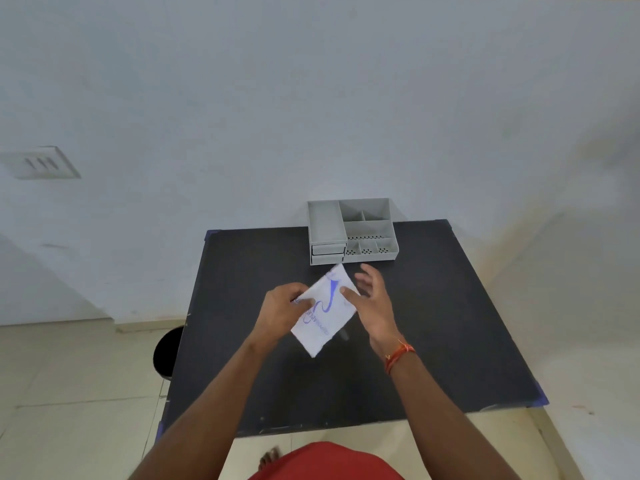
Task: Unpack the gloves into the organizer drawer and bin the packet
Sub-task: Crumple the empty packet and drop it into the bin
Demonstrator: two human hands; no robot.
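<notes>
Two hands are held over a black table (433, 306), with a white packet (325, 313) between them. The left hand (282, 311) is closed on the packet's left edge, thumb on top and fingers curled beneath. The right hand (372, 301) is spread and loose; its thumb is laid on the packet's upper right part, while the fingers (367, 275) are fanned out behind the packet's edge, and whether they touch it cannot be told. The packet is tilted, one corner pointed away from the hands and the opposite corner hung down toward the person. Blue print is seen on its face, too blurred to be read. Whether it is opened cannot be told.

A red and orange thread (400, 356) is worn around the right wrist.

Just beyond the right hand's fingertips, a grey organizer (351, 230) is set at the table's far edge, against a pale wall (311, 98). Open compartments are seen in its top, and two shut drawers (327, 253) are stacked at its front left, just past the packet's far corner.

Left of the left forearm and lower, beside the table, a round black bin (166, 351) is partly shown on the tiled floor (69, 393).
</notes>
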